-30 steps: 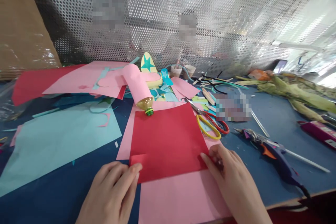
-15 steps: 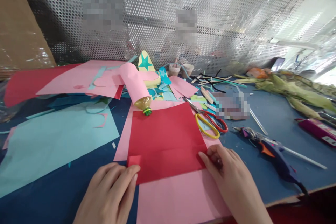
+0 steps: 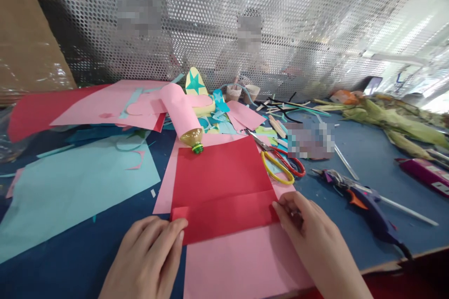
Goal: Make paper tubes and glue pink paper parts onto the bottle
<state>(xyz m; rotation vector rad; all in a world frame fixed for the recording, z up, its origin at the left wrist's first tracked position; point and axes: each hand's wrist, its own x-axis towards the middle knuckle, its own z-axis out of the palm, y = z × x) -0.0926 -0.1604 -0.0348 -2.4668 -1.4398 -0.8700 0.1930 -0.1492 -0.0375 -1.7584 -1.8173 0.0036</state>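
Note:
A sheet of red paper (image 3: 220,168) lies on pink paper (image 3: 242,261), its near edge folded up into a flap (image 3: 228,215) across the width. At the flap's left end my left hand (image 3: 150,252) has its fingers together, gripping the corner. My right hand (image 3: 308,233) pinches the flap's right end between thumb and curled fingers; the fingertips are partly hidden. Just beyond the sheet, a pink-paper-wrapped bottle (image 3: 180,112) lies with its green cap (image 3: 197,148) at the paper's far edge. Scissors (image 3: 280,163) with red and yellow handles rest beside the right edge.
On the left lies light blue paper (image 3: 80,187), with pink sheets (image 3: 105,98) behind it. A glue gun (image 3: 368,210) is on the right, near corn husks (image 3: 396,121) and a purple box (image 3: 424,175). Paper scraps and small cups (image 3: 250,93) sit before a perforated silver sheet (image 3: 210,18).
The flap's upper edge now shows as a clear line right across the red paper. My right thumb has shifted slightly right, to the paper's edge; my left hand has hardly moved.

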